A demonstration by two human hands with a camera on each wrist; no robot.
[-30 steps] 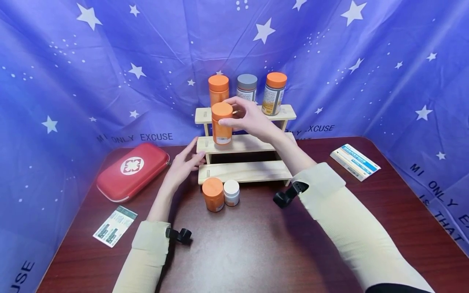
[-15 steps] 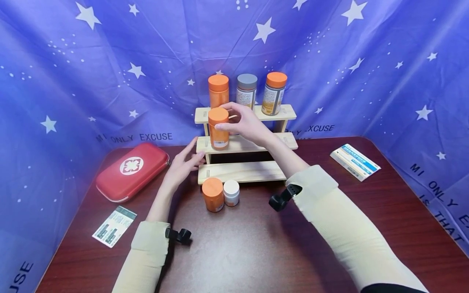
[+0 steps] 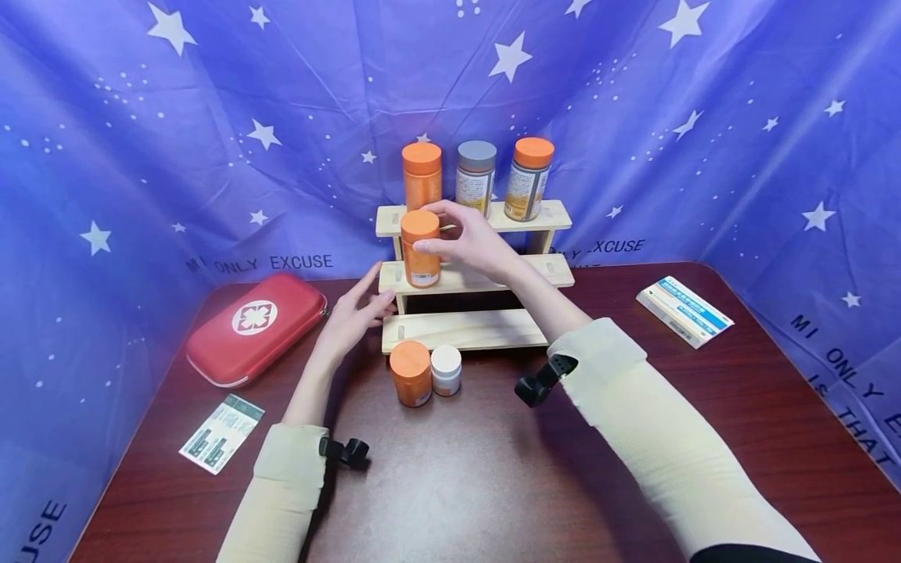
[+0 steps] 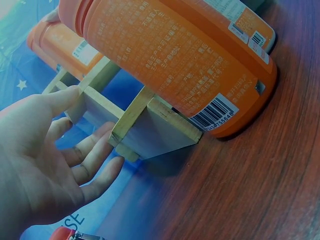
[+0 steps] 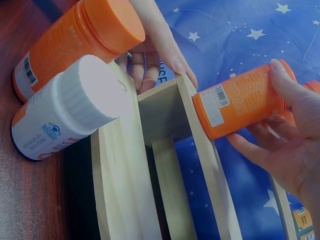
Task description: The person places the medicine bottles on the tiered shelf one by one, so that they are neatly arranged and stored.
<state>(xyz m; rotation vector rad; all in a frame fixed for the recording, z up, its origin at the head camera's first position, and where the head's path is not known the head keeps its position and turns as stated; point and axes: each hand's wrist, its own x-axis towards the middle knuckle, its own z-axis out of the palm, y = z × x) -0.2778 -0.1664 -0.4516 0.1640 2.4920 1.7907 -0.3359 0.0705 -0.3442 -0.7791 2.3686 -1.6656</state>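
Observation:
My right hand (image 3: pixel 468 238) grips an orange pill bottle (image 3: pixel 421 262) between thumb and fingers. The bottle stands upright at the left end of the middle tier of a wooden step rack (image 3: pixel 486 275). In the right wrist view, the base of this orange bottle (image 5: pixel 237 97) meets the tier's edge. My left hand (image 3: pixel 349 317) rests its fingertips at the rack's left side, fingers loosely spread, as the left wrist view also shows (image 4: pixel 60 155). On the top tier stand another orange bottle (image 3: pixel 421 176), a grey-capped bottle (image 3: pixel 475 172) and an orange-capped one (image 3: pixel 528 181).
In front of the rack, an orange bottle (image 3: pixel 411 375) and a small white bottle (image 3: pixel 446 370) stand on the table (image 3: pixel 450 485). To the left lie a red first-aid case (image 3: pixel 256 330) and a printed card (image 3: pixel 222 434). A medicine box (image 3: pixel 685 311) lies at the right.
My right hand has lowered the orange bottle slightly and moved it left onto the end of the middle tier. In the last half second it has barely moved. My left hand stays at the rack.

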